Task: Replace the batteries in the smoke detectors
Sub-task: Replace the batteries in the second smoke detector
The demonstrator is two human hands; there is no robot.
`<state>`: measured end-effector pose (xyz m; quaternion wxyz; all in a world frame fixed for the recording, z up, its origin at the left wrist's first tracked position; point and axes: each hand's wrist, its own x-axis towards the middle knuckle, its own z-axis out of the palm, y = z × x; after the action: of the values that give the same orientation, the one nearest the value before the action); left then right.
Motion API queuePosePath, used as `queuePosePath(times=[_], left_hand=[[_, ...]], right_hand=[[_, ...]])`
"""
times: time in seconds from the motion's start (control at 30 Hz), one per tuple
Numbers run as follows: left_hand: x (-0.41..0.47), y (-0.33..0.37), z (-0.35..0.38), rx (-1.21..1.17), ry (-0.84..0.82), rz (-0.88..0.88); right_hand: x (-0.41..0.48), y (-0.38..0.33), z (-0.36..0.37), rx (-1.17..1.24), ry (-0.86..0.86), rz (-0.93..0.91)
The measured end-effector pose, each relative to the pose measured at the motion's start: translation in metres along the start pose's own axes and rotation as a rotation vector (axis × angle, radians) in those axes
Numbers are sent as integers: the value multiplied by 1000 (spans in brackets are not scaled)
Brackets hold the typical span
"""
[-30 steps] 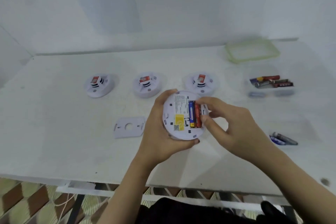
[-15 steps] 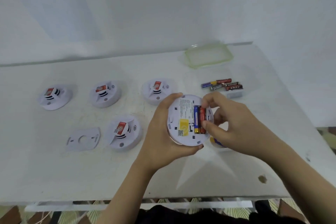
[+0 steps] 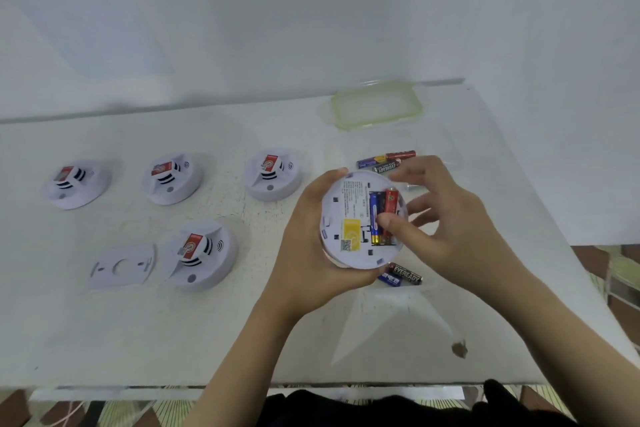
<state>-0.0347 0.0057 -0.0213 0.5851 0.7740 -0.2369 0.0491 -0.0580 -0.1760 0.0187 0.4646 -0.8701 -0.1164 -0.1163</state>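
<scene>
My left hand (image 3: 304, 239) grips a round white smoke detector (image 3: 349, 218) turned back-up above the table. Its open compartment holds a blue battery (image 3: 374, 215) and a red battery (image 3: 391, 201) side by side. My right hand (image 3: 440, 222) rests on the compartment, thumb pressing the lower end of the red battery and fingers curled over the detector's right rim. Two loose batteries (image 3: 401, 276) lie on the table just below the detector. More batteries (image 3: 388, 161) lie in a clear box behind my right hand.
Several other smoke detectors stand face-up on the white table (image 3: 173, 340): three in a back row (image 3: 169, 178) and one nearer (image 3: 201, 253). A white mounting plate (image 3: 119, 267) lies left of that one. A green-rimmed lid (image 3: 375, 104) sits at the back.
The view has swung right, so everything sits further left in frame. My right thumb has slid down onto the lower end of the red battery; my left hand keeps holding the detector.
</scene>
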Motion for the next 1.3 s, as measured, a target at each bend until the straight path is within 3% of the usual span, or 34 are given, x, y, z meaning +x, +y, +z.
queuePosePath(times=[0.2, 0.47, 0.67, 0.83, 1.03, 1.3], left_hand=[[6, -2, 11, 27, 8, 7], [13, -8, 10, 83, 35, -23], [13, -8, 8, 77, 47, -17], [13, -1, 11, 70, 5, 21], [12, 2, 15, 106, -16, 38], [12, 2, 19, 115, -53, 22]], right_hand=[[-1, 14, -7, -29, 144, -104], [-12, 20, -20, 231, 244, -32], [-17, 39, -31, -80, -24, -35], [-5, 41, -28, -305, -2, -224], [12, 34, -29, -437, -189, -292], [18, 22, -29, -580, -179, -469]])
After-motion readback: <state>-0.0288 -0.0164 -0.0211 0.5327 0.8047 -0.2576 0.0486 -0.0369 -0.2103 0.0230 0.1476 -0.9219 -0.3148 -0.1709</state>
